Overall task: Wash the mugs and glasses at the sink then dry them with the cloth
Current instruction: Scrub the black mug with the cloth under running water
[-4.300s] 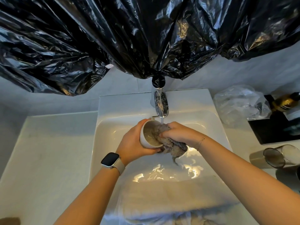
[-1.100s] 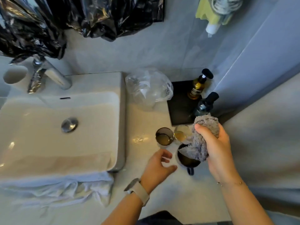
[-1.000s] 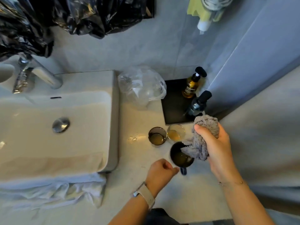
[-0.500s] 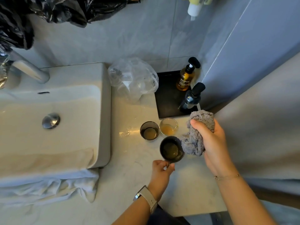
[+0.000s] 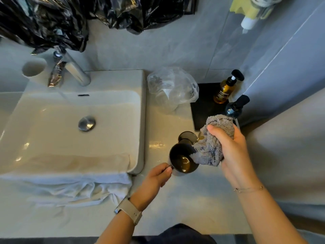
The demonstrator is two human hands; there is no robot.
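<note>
Pale bathroom counter (image 5: 184,199), sink (image 5: 140,120) at nine o'clock. Left hand (image 5: 154,178) pinches the dark mug (image 5: 182,160) by its handle; right hand (image 5: 232,152), fingers curled tight, grips the grey cloth (image 5: 212,147), touching the mug's rim at two o'clock.

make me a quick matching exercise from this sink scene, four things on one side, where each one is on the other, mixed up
Things
1. dark mug
2. grey cloth
3. amber shampoo bottle
4. white towel

Places
A. standing on the black tray
B. bunched in the right hand
C. draped over the front edge of the sink
D. held by its handle in the left hand

Pairs: 1-D, 2-B, 3-A, 4-C
</note>
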